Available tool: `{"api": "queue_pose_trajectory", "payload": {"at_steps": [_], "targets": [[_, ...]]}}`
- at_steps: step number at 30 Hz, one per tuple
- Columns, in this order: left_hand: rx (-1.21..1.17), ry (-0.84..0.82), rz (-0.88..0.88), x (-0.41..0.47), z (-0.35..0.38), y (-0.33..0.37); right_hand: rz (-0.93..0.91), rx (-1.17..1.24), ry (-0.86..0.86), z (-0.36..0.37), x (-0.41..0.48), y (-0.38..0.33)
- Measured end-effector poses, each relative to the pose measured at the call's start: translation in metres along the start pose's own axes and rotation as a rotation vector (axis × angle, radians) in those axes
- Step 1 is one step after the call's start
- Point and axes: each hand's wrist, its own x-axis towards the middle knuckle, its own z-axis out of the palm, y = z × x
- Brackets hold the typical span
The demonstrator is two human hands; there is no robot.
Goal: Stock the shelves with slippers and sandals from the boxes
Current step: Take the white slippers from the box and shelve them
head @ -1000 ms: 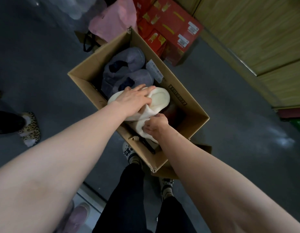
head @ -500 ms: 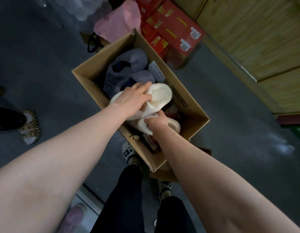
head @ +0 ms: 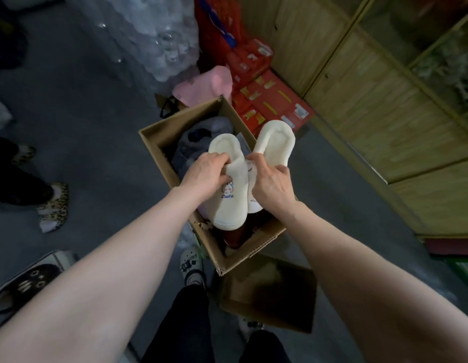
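Two cream plush slippers are held above an open cardboard box point(head: 159, 153) on the floor. My left hand point(head: 205, 176) grips the left cream slipper point(head: 231, 205), which has a small cartoon print on its toe. My right hand point(head: 270, 184) grips the right cream slipper point(head: 276, 141), whose heel points up and right. The two slippers touch at their toes and spread apart at the heels. Grey plush slippers point(head: 201, 142) lie deeper in the box, and something dark red point(head: 235, 234) shows at its near end.
Wooden cabinets point(head: 384, 113) run along the right. Red cartons point(head: 272, 100), a pink bag point(head: 204, 85) and clear plastic wrap point(head: 162, 38) lie beyond the box. A second cardboard box point(head: 269, 292) sits near my feet. Another person's leopard-print slipper point(head: 54, 205) stands at left.
Both hands have lifted the cream slippers out of the box and turned them upright, soles away from me. The view has tilted up, showing more of the cabinets and floor.
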Motion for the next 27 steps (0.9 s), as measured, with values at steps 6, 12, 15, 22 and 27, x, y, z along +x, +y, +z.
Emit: {"api": "queue_pose_trajectory", "payload": {"at_steps": [6, 12, 15, 22, 27], "targets": [[0.006, 0.176, -0.117, -0.069, -0.002, 0.037, -0.246, -0.107, -0.034, -0.027, -0.022, 0.003], [-0.003, 0.264, -0.281, -0.158, 0.006, 0.07, -0.356, -0.086, -0.157, -0.047, -0.075, -0.012], [-0.009, 0.308, -0.356, -0.2, 0.01, 0.077, -0.436, -0.114, -0.18, -0.044, -0.105, -0.027], [-0.02, 0.344, -0.487, -0.296, 0.014, 0.071, -0.588, -0.157, -0.25, -0.018, -0.162, -0.078], [-0.028, 0.367, -0.564, -0.364, 0.016, 0.051, -0.63, -0.15, -0.334, 0.017, -0.193, -0.123]]}}
